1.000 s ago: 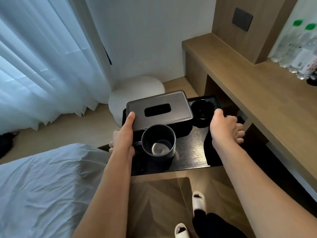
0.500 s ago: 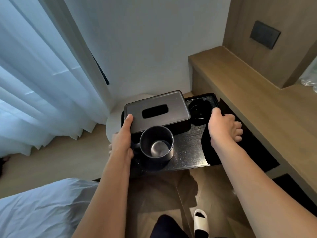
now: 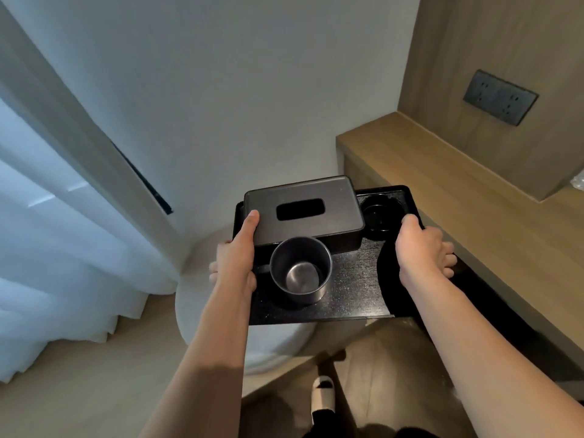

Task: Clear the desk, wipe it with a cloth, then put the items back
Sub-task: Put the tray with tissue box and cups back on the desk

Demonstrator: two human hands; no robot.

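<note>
I hold a black tray (image 3: 354, 292) in the air in front of me, just left of the wooden desk (image 3: 467, 210). My left hand (image 3: 237, 257) grips the tray's left edge, thumb resting on the dark tissue box (image 3: 300, 210) that stands at the tray's far side. My right hand (image 3: 420, 248) grips the right edge. A dark metal mug (image 3: 300, 267) stands near my left hand, and a black round dish (image 3: 382, 213) sits in the tray's far right corner.
A white round pouf (image 3: 202, 305) stands on the wooden floor below the tray. Sheer curtains (image 3: 63, 216) hang at the left. A dark socket plate (image 3: 501, 98) is set in the wood panel above the desk. My slippered foot (image 3: 322, 396) is below.
I have stepped forward with the tray, both hands keeping their grip. The bed and the water bottles have dropped out of view, and the wall and socket plate are closer.
</note>
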